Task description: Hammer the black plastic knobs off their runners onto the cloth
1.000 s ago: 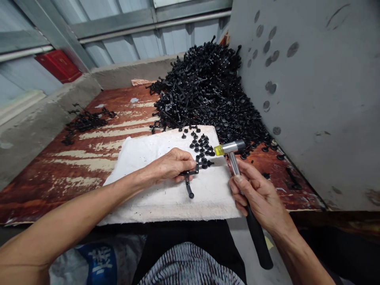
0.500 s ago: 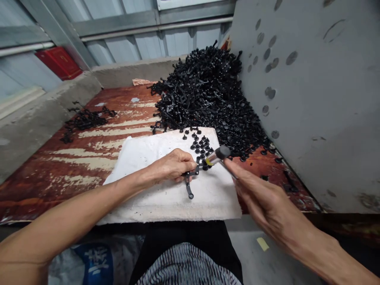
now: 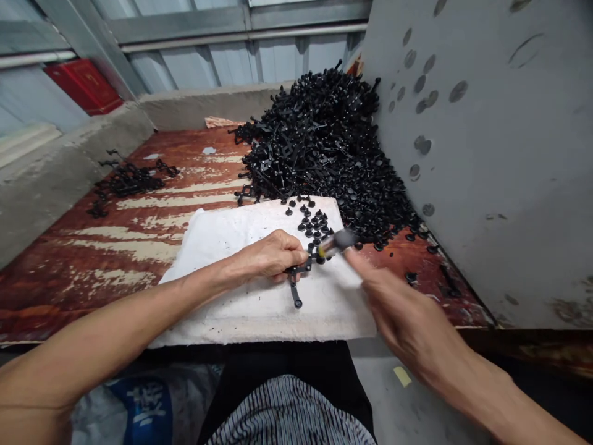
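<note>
My left hand [image 3: 277,254] is closed around a black jointed linkage [image 3: 297,294], one arm of which points down toward me over the white cloth [image 3: 227,309]. My right hand [image 3: 393,296] grips a small hammer [image 3: 337,243], its head blurred by motion. The hammer's yellowish face is close to the linkage's right end; whether they touch I cannot tell. Several small black round pieces with stems [image 3: 316,227] lie on the cloth just beyond the hammer.
A large heap of black parts [image 3: 319,142] fills the back right, against a grey panel [image 3: 486,173]. At the left is a smaller cluster of black linkages [image 3: 132,179] on the worn red board [image 3: 152,238]. A red box [image 3: 84,86] sits on the ledge.
The camera view has shifted slightly. My right hand and the hammer are more blurred now, with the hammer still by the linkage's right end. My left hand keeps its hold.
</note>
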A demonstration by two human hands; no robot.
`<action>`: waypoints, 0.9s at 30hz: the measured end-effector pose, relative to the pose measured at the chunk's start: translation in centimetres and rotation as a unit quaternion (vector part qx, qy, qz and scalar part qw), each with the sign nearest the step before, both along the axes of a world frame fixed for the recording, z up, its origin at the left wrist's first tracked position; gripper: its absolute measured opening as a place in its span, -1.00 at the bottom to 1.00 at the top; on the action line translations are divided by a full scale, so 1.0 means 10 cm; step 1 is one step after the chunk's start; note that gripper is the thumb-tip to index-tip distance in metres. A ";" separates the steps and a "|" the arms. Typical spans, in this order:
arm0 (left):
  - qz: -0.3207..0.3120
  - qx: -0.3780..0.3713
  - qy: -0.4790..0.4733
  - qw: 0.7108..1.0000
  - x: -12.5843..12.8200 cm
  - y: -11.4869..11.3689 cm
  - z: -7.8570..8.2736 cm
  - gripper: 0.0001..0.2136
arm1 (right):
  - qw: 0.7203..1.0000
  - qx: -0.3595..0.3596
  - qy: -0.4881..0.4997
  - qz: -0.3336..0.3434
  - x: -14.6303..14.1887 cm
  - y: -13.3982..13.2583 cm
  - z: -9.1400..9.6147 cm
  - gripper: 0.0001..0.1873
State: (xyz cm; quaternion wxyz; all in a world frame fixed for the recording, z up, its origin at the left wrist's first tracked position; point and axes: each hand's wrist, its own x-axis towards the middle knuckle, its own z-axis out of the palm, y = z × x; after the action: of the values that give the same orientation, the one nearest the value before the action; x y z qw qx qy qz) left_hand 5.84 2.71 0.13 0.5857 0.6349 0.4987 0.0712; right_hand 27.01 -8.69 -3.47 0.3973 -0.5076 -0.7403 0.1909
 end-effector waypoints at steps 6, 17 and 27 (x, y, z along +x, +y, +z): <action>-0.029 0.017 0.016 0.999 0.01 0.00 -0.02 -0.80 | 0.996 0.053 -0.065 0.012 -0.02 0.00 0.00 -0.19; -0.033 -0.028 -0.006 0.999 -0.22 -0.06 0.07 -0.80 | 0.997 -0.009 -0.077 0.008 0.04 0.04 -0.11 -0.33; -0.147 -0.017 -0.033 0.988 -0.30 -0.13 0.08 -0.80 | 0.987 -0.130 0.089 -0.039 -0.24 0.13 0.13 -0.69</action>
State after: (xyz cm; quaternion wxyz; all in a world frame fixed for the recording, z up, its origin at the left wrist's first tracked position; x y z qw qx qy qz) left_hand 2.88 1.41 0.94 0.6163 0.6888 0.3817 -0.0031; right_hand 24.59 -7.43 -2.15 0.3989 -0.5645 -0.6506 0.3145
